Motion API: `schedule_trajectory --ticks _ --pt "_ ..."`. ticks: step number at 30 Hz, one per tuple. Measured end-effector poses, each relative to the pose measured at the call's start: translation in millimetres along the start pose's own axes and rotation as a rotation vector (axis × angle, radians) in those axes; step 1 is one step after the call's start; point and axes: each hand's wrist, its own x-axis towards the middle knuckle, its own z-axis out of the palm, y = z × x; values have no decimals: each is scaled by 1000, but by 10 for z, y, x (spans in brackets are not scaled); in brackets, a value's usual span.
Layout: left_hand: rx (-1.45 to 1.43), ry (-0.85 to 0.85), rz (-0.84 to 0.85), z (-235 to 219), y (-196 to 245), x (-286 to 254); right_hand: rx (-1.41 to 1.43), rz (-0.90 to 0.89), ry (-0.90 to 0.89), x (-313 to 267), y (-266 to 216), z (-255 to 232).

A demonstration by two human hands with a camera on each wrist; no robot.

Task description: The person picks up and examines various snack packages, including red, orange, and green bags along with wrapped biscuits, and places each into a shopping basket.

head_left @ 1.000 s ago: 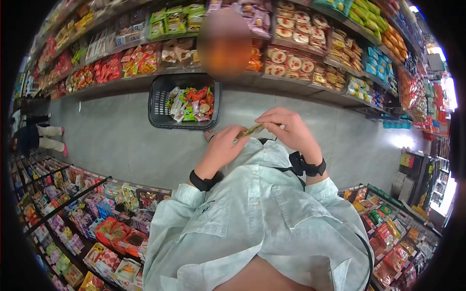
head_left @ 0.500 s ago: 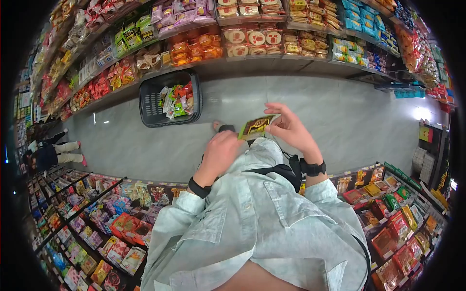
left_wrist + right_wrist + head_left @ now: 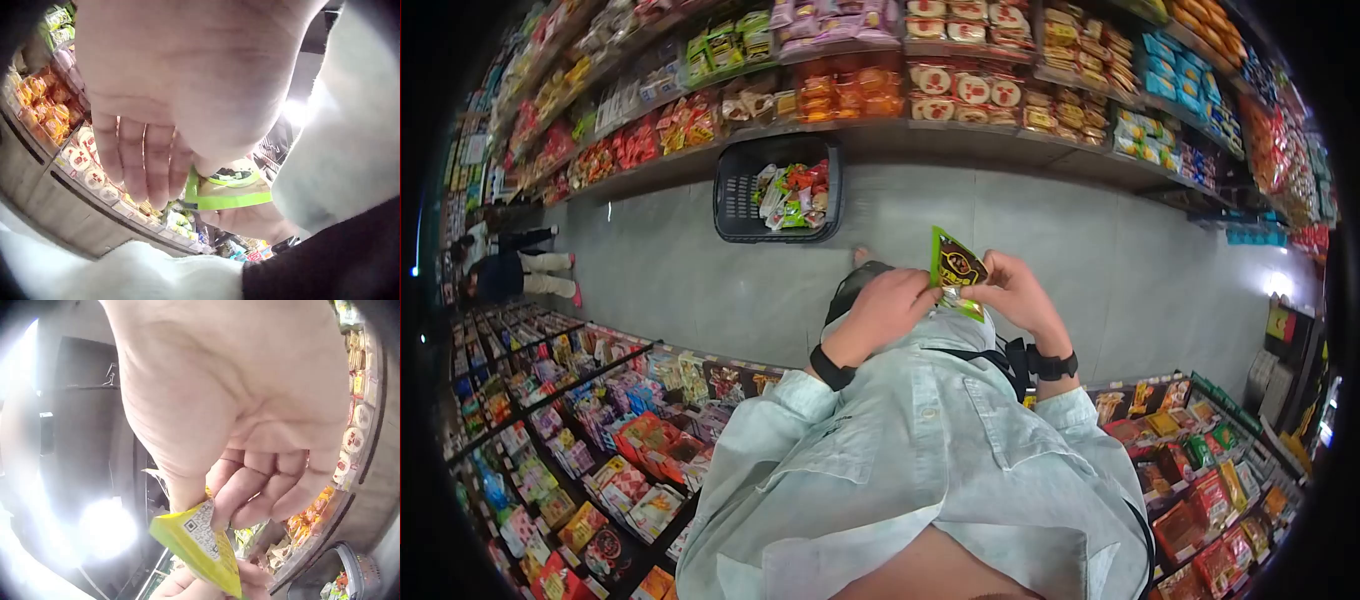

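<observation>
A small green-edged snack packet (image 3: pixel 960 268) with a dark printed front is held over the lap in the head view. My left hand (image 3: pixel 890 305) pinches its near left edge between thumb and fingers. At its right edge my right hand (image 3: pixel 1015 290) pinches it between thumb and index finger. In the right wrist view the packet's yellow-green back (image 3: pixel 200 540) shows a QR code under the right thumb, and the left fingers (image 3: pixel 194 584) reach it from below. The left wrist view shows part of the packet (image 3: pixel 231 197) beyond the left palm, which hides the rest.
A dark shopping basket (image 3: pixel 728 215) with several snack packs (image 3: pixel 795 195) in it stands on the grey floor (image 3: pixel 660 260), against the snack shelves (image 3: pixel 970 95). Display racks (image 3: pixel 590 430) full of packets stand on the near side. Another person (image 3: pixel 510 275) is far left.
The packet, edge-on at first and then flatter, has swung so one end points up and away. The right fingers, more spread before, are drawn in at its edge. The head view has shifted.
</observation>
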Motion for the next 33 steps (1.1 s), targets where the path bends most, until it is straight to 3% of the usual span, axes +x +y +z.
schedule_trajectory --ticks 4,7,13,16,18,22,27,33 --pt "17 -31 140 -104 -346 -64 -85 68 -57 143 -82 220" --pt "-15 64 162 -298 -648 -169 -81 128 -56 401 -149 518" --pt "-54 134 34 -1215 -1446 -529 -40 106 36 1204 -486 1561" --pt "-87 312 -21 -1558 -1972 -852 -17 54 138 1597 -623 2141" --pt "-115 349 -142 -1772 -2259 -1127 -69 -5 221 1815 -554 2438" --pt "-51 400 -233 -1982 -2918 -1551 -188 115 69 1992 -636 2655" --pt "-33 179 -260 -2138 -3310 -1679 -120 182 -3 1938 -596 2762" --pt "-65 -21 -155 -2170 -3090 -1274 -110 203 118 1713 -643 2771"
